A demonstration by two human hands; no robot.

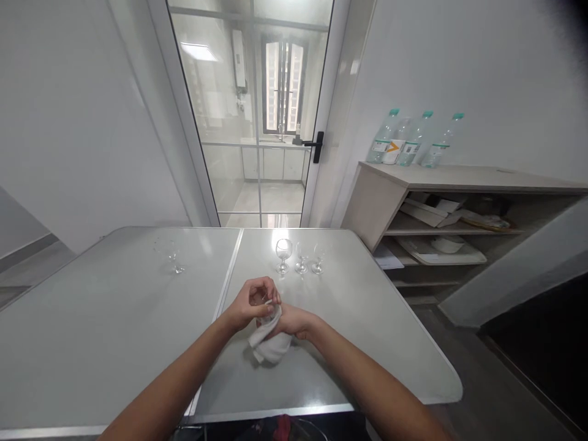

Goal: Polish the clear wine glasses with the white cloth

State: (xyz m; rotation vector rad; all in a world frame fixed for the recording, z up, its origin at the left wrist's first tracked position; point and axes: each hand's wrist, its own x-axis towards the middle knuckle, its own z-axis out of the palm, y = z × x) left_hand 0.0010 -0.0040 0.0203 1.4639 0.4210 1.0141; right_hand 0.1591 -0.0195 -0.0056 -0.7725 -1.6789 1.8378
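Note:
My left hand (255,301) is closed around a small clear glass (263,298), most of it hidden by the fingers and a cloth. My right hand (291,320) grips a white cloth (272,346) pressed against the same glass, and the cloth hangs down below both hands. Beyond the hands, three stemmed glasses stand upright in a row: a larger one (283,252) on the left, then a middle one (301,260) and a right one (318,260). Another stemmed glass (174,257) stands apart on the left part of the table.
A pale glossy table (138,343) with a metal seam lies under the hands. At the right stands a wooden shelf unit (390,199) carrying several plastic bottles (408,147), with papers and a tray (441,252) inside. A glazed door (257,116) rises behind the table.

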